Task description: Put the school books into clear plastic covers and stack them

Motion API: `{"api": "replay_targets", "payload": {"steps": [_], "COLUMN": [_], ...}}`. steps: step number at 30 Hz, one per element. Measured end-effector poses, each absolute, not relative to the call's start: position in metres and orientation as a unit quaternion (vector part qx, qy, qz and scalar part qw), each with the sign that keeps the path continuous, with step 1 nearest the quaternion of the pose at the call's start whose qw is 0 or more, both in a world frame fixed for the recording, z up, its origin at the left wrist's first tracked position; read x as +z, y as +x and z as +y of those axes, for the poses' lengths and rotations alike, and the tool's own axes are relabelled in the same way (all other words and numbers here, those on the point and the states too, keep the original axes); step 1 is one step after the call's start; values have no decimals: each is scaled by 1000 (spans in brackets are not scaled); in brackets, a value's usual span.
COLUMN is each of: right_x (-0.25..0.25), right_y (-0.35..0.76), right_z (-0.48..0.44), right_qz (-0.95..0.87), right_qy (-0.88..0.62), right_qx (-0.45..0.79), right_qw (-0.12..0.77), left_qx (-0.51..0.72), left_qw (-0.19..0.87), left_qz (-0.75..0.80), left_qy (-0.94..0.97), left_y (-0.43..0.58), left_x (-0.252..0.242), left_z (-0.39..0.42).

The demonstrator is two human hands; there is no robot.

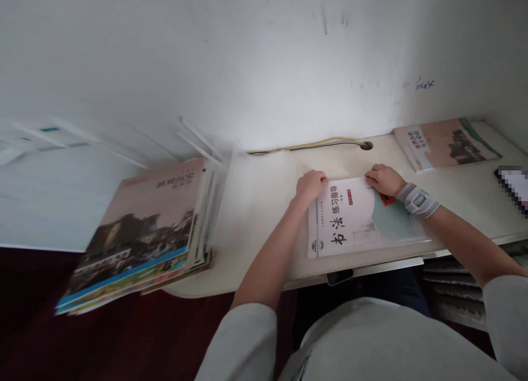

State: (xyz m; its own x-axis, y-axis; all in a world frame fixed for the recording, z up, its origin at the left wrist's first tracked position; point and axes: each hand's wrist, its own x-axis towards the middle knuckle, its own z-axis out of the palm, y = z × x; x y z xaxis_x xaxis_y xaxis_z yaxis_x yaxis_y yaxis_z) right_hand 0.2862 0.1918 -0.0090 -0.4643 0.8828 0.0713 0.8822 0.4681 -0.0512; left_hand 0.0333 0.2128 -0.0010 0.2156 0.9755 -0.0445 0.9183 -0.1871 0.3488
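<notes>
One white desk stood against a wall, bearing one book stack at left, count unclear, and one pink book at far right. One booklet lay between them near the front edge; two hands, spaced apart, pinched its far edge, left hand at the left corner, right hand farther right.
</notes>
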Motion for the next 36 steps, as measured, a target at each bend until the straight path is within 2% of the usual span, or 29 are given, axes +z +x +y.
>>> {"api": "replay_targets", "payload": {"steps": [10,15,21,24,26,28,30,32,33,34,36], "right_x": [-24,-29,-31,-14,3,15,12,-5,-17,-29,-47], "right_y": [284,288,298,293,287,281,277,275,274,273,272], "right_z": [183,184,181,159,129,87,38,-9,-28,-43,-62], "right_qz": [-852,-858,-878,-872,-857,-831,-767,-597,-508,-428,-299], "right_qy": [-519,-506,-471,-478,-491,-493,-476,-441,-437,-456,-507], "right_qx": [-25,-34,1,4,25,141,395,661,732,762,745], "right_qw": [66,78,88,107,157,214,174,109,120,169,314], "left_qx": [81,105,116,104,77,55,48,46,44,43,42], "left_qw": [143,87,177,137,96,74,69,69,71,75,97], "left_qz": [607,554,474,473,494,512,515,508,502,497,494], "left_qy": [778,821,855,864,861,854,853,858,861,863,863], "left_y": [34,52,70,71,71,71,72,73,73,73,74], "left_x": [-1,-6,-23,-18,-12,-7,-4,-3,-3,-3,-3], "left_z": [205,176,140,148,159,168,171,166,162,157,146]}}
